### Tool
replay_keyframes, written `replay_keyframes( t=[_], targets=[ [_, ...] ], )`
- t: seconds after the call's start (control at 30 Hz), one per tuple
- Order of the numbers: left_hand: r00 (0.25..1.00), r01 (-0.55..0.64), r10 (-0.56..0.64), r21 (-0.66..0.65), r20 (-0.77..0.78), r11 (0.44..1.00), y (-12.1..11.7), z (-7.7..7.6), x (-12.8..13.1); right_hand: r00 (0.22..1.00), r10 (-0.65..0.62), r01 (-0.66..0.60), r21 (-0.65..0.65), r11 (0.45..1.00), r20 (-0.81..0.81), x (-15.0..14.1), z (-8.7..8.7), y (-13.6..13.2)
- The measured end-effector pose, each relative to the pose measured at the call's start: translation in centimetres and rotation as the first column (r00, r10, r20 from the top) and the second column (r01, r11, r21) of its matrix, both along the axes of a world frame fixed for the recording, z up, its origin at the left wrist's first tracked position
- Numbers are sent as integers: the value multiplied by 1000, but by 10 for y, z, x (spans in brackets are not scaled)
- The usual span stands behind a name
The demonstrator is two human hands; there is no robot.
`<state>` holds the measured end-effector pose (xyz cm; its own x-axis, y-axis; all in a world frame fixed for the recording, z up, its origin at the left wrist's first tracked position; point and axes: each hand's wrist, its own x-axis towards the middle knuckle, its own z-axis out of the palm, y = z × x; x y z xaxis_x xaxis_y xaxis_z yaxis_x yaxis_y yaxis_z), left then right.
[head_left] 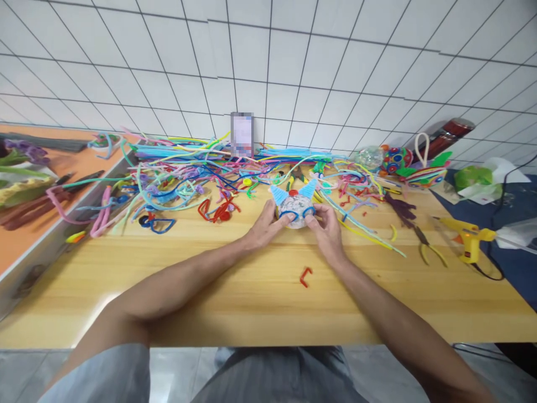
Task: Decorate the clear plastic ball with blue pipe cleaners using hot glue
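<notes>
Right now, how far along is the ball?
Done: two light-blue ears and a red piece sit on the ball. In hand: left hand and right hand thumb the blue loops; fixed or not, can't tell. Remaining: maybe securing them; bent red strip lies loose.

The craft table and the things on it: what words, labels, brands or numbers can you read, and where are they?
No text can be read.
Phone-like screen by the wall: blurred out.
Yellow glue gun: any marking is too small to read.
Dark red cylinder: no readable label.
</notes>
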<state>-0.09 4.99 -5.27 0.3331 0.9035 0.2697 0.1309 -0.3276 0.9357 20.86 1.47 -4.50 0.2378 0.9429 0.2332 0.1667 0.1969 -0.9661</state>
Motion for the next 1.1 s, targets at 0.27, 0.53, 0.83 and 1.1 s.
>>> replay_keyframes(
  t=[0.27, 0.53, 0.83, 1.1],
  targets=[
    [1000, 7, -7, 22, -10, 1000, -6, 9, -2, 998, 3, -2, -6, 1000, 57, 4, 10, -6],
    [998, 13, -8, 75, -66, 997, -5, 8, 0, 1000, -26, 26, -30, 999, 15, 1, 4, -7],
    [998, 20, -12, 131, -61, 991, -2, 5, 2, 999, -43, 43, -41, 998, -14, 0, -5, -8],
    [994, -106, 106, -7, 7, 994, -11, 3, 12, 998, -33, 33, -5, 999, 44, -7, -2, -14]
  ],
)
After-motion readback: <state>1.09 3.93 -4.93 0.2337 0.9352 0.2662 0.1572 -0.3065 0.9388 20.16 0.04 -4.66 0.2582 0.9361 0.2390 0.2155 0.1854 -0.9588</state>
